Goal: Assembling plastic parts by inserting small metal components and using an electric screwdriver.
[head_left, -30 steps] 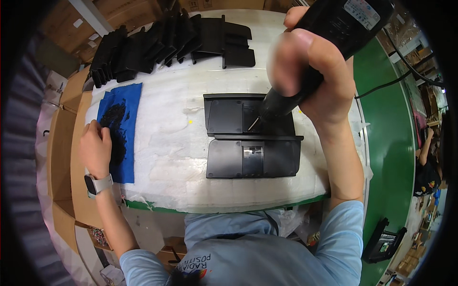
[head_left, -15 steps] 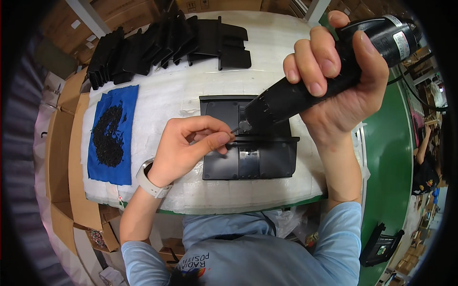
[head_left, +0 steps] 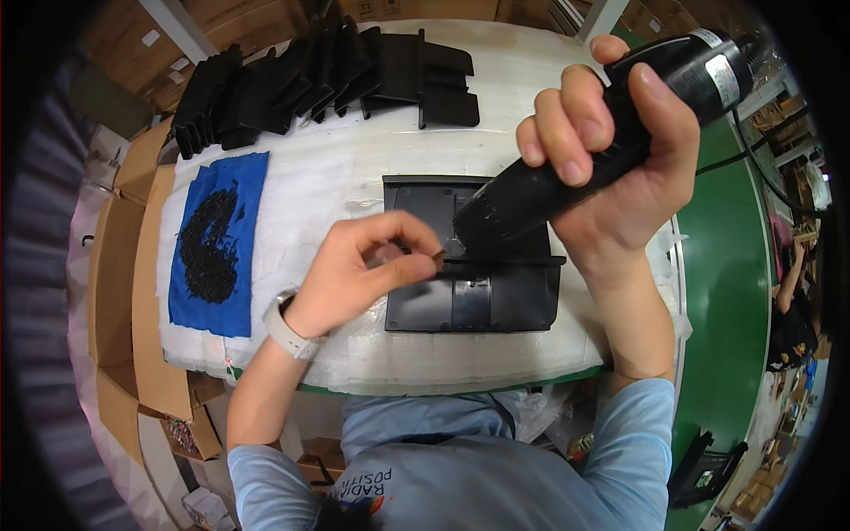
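Observation:
My right hand (head_left: 611, 142) is wrapped round a black corded power tool (head_left: 549, 190) with a thick body. The tool slants down to the left, its front end over the middle of a black plastic panel (head_left: 522, 301) with a raised crosswise ridge. My left hand (head_left: 372, 257), a pale watch on its wrist, is pinched beside the tool's front end, above the panel's left part. A small dark bit shows at those fingertips, too small to name. Left of it a blue cloth (head_left: 252, 212) bears a heap of small black pieces (head_left: 208, 257).
Several black plastic panels (head_left: 310, 75) lean in a row at the table's far side. White foam sheeting (head_left: 310, 195) covers the table. Cardboard boxes (head_left: 115, 283) stand at the left. The tool's cord (head_left: 761, 159) runs off right, over a green floor (head_left: 722, 310). Another person (head_left: 792, 310) is at far right.
The tool in my right hand has shifted a little left and down. My left fingers stay pinched next to its front end; the thin dark piece at their tips shows less now.

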